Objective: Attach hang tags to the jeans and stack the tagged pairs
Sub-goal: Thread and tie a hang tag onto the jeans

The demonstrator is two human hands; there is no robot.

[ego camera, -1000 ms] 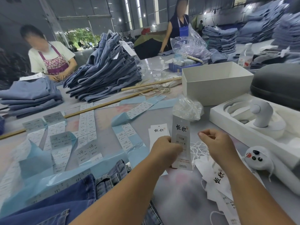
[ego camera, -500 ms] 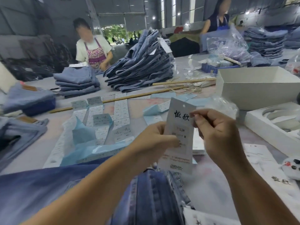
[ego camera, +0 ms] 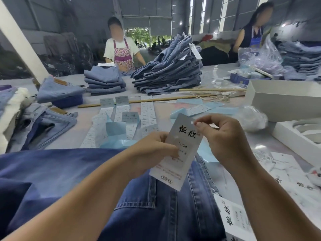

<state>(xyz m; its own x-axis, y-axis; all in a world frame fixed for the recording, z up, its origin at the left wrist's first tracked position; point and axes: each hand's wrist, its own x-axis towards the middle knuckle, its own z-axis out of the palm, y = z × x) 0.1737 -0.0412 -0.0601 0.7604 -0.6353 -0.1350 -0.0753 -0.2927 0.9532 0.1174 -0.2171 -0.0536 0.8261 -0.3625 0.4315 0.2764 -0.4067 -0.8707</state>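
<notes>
**Tag lifted over the jeans, threading about to begin**

Nearest the camera, a dark blue pair of jeans point(ego camera: 156, 206) lies flat across the desk point(ego camera: 225, 174), waistband end towards the far side. A second ago only its corner showed at the lower left; now it fills the foreground, so the head has swung left and the work sits directly above the garment.

Just above the jeans, the left hand point(ego camera: 152, 150) grips the hang tag point(ego camera: 180, 150) by its left edge, fingers curled behind it. The right hand point(ego camera: 224, 136) pinches at the tag's upper right corner, beside the punched hole; whether it holds a string there is too small to tell. The tag has risen from desk height and tilted, its printed face to the camera. That suggests the tag is being readied for fixing to this pair, with no attachment made yet.

To the right lie spare tags point(ego camera: 232, 221). Farther on are strips of size labels point(ego camera: 147, 112), a wooden stick point(ego camera: 156, 100) and a white box point(ego camera: 284, 101). Beyond, a tall stack of folded jeans point(ego camera: 170, 73) carries a tag, likely finished pairs.
</notes>
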